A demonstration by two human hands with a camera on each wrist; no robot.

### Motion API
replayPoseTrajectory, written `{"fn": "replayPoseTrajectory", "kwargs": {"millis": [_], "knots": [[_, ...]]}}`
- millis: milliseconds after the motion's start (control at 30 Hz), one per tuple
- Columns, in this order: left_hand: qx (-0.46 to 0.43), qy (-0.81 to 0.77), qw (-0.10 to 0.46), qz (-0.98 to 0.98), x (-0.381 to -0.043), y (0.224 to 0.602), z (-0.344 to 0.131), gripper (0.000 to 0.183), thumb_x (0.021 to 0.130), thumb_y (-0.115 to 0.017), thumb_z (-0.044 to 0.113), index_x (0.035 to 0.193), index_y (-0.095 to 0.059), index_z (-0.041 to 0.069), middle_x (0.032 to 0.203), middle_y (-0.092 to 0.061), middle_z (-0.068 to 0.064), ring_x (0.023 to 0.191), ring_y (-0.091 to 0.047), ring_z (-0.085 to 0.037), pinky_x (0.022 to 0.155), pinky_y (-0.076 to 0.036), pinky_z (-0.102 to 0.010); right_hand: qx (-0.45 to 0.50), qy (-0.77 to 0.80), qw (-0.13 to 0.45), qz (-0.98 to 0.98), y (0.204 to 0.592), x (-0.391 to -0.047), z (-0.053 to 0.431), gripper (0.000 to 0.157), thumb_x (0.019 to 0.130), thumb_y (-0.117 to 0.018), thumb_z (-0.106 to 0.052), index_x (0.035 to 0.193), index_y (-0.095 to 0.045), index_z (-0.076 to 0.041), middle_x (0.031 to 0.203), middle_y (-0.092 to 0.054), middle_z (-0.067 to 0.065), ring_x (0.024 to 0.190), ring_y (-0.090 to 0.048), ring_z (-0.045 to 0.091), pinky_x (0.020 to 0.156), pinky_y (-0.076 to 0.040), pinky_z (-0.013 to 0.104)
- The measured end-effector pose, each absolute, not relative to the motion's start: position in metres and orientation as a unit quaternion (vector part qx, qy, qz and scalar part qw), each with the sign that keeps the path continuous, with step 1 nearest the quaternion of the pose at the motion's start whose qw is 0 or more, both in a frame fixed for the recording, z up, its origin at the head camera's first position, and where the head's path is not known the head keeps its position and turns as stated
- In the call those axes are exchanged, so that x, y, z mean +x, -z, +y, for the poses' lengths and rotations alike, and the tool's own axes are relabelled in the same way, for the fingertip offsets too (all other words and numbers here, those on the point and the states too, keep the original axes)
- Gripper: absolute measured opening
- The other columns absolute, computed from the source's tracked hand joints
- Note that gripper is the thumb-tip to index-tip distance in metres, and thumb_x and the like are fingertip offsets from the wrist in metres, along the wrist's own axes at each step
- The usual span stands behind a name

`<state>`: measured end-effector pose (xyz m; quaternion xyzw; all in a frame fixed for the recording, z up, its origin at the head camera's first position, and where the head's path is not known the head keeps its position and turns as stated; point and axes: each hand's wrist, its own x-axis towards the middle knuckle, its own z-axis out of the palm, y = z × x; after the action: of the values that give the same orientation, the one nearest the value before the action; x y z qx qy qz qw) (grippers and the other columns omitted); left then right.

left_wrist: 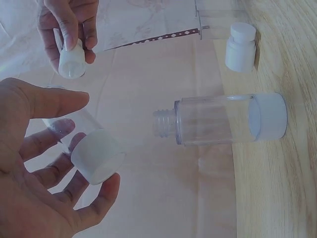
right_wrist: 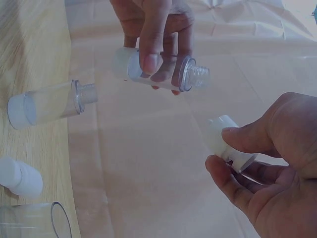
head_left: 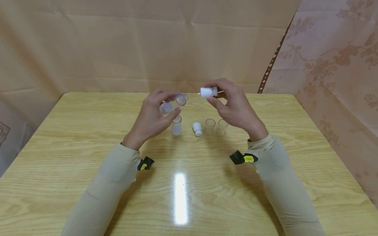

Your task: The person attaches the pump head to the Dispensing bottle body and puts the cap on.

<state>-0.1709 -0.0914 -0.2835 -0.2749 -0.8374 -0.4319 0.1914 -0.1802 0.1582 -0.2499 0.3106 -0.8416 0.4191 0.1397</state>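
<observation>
In the head view, taking 12 o'clock as the far side of the table (head_left: 88, 150), the step in hand looks like bringing a pump and a bottle together, with the join not yet made. The left hand (head_left: 156, 114) curls its thumb and fingers round the clear body of the held bottle (right_wrist: 173, 74), raised above the table, its bare threaded neck pointing towards about 3 o'clock. The right hand (head_left: 236, 101) pinches the held pump (head_left: 206, 92) between thumb and fingertips, its thin stub pointing to 9 o'clock, at that neck. The two are near but apart.

Below them a second bottle (head_left: 177, 126) stands upright, its neck also bare. At 3 o'clock from it the spare pump (head_left: 197, 129) lies on its side, and further along the same way stand two clear caps, near (head_left: 210, 130) and far (head_left: 222, 131), open ends up.

The next move probably calls for closing the gap, lining the stub up with the mouth, and keeping the left grip firm; if thread meets thread, a straight start before any twist should avoid cross-threading.
</observation>
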Motion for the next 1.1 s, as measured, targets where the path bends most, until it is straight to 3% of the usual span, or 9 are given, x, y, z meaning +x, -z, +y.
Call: {"fn": "replayPoseTrajectory", "kwargs": {"millis": [400, 1100], "knots": [[-0.279, 0.38, 0.179, -0.864, -0.1672, 0.2809, -0.0893, 0.041, 0.087, -0.079, 0.006, 0.125, -0.068, -0.001, 0.11, -0.063, -0.015, 0.101, -0.059, -0.027, 0.089, -0.049, -0.043, 0.327, -0.441, 0.128, -0.826, 0.2495, -0.1798, 0.1579, 0.031, 0.093, -0.064, 0.011, 0.124, -0.064, 0.005, 0.119, -0.063, 0.016, 0.104, -0.06, 0.023, 0.088, -0.055, 0.038], [-0.275, 0.37, 0.173, -0.87, -0.1644, 0.2794, -0.0872, 0.037, 0.084, -0.082, 0.007, 0.117, -0.068, -0.002, 0.111, -0.069, -0.012, 0.098, -0.061, -0.027, 0.086, -0.049, -0.041, 0.318, -0.465, 0.091, -0.821, 0.2466, -0.178, 0.1564, 0.03, 0.096, -0.063, 0.007, 0.126, -0.06, 0.004, 0.121, -0.064, 0.014, 0.104, -0.061, 0.023, 0.092, -0.053, 0.04]]}}
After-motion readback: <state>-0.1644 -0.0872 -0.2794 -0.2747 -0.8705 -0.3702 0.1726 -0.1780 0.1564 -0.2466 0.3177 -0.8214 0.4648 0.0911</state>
